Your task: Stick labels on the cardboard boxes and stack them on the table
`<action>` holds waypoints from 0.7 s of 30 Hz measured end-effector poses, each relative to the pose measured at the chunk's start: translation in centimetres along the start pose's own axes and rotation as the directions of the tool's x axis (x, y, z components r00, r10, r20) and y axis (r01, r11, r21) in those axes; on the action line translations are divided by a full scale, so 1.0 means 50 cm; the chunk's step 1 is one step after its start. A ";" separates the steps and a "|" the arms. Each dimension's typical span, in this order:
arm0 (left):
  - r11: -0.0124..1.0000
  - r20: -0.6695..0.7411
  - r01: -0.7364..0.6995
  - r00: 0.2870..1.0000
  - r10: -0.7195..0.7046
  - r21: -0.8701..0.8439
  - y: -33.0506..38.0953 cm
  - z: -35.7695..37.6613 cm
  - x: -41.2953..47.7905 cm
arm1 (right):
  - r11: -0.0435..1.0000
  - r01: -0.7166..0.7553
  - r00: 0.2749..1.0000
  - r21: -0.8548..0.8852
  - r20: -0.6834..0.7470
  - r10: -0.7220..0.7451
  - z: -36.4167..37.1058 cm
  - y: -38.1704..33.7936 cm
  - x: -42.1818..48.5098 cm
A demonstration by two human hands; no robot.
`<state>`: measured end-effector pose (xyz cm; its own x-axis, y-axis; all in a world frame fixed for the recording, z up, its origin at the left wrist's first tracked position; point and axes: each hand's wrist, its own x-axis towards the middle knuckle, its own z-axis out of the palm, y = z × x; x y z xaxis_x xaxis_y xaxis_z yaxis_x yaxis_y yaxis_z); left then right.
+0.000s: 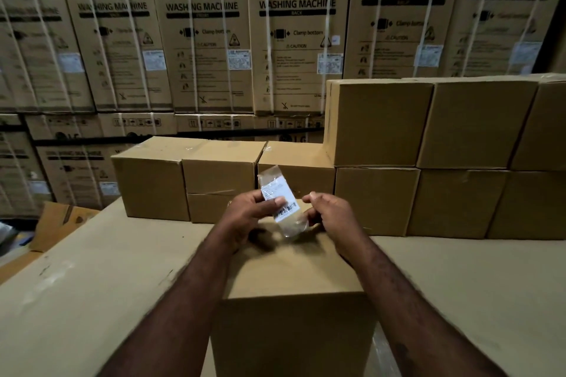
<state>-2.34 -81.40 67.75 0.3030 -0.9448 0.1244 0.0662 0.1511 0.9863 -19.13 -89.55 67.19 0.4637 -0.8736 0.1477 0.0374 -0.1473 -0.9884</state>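
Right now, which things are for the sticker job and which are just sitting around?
For the job: label, left hand, right hand, front box, stacked boxes, table.
Just there: washing machine cartons, cardboard scrap.

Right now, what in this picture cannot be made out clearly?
Head view: print on the white barcode label, pinched by the left hand, is too small and blurred.
Right hand: whether it grips the label is hidden by its own fingers.
Brown cardboard box underneath: the bottom edge cuts off its front.
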 end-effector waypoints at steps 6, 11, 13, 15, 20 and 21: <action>0.987 -0.146 -0.018 0.989 -0.006 -0.160 0.002 0.003 0.009 | 0.482 0.304 0.933 -0.822 0.359 0.023 0.013 -0.017 -0.125; 0.984 -0.146 0.038 0.987 -0.064 -0.174 -0.006 0.000 0.020 | 0.221 0.369 0.894 -0.903 0.410 0.183 0.017 -0.048 -0.209; 0.986 -0.097 0.056 0.993 -0.072 -0.160 -0.006 0.003 0.021 | 0.231 0.374 0.884 -0.898 0.420 0.204 0.030 -0.056 -0.190; 0.986 -0.075 0.047 0.995 -0.059 -0.160 -0.011 0.005 0.022 | 0.231 0.371 0.884 -0.899 0.419 0.209 0.052 -0.047 -0.162; 0.978 -0.123 0.003 0.992 -0.029 -0.207 -0.023 0.006 0.028 | 0.209 0.332 0.913 -0.920 0.369 0.175 0.080 -0.021 -0.158; 0.978 -0.138 -0.007 0.990 -0.022 -0.208 -0.025 0.005 0.029 | 0.194 0.341 0.910 -0.920 0.375 0.177 0.073 -0.027 -0.174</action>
<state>-2.20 -83.03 66.71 0.4294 -0.8990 0.0861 0.2605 0.2145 0.9413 -19.97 -80.06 67.10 0.7604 -0.6472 -0.0542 -0.6488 -0.7531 -0.1089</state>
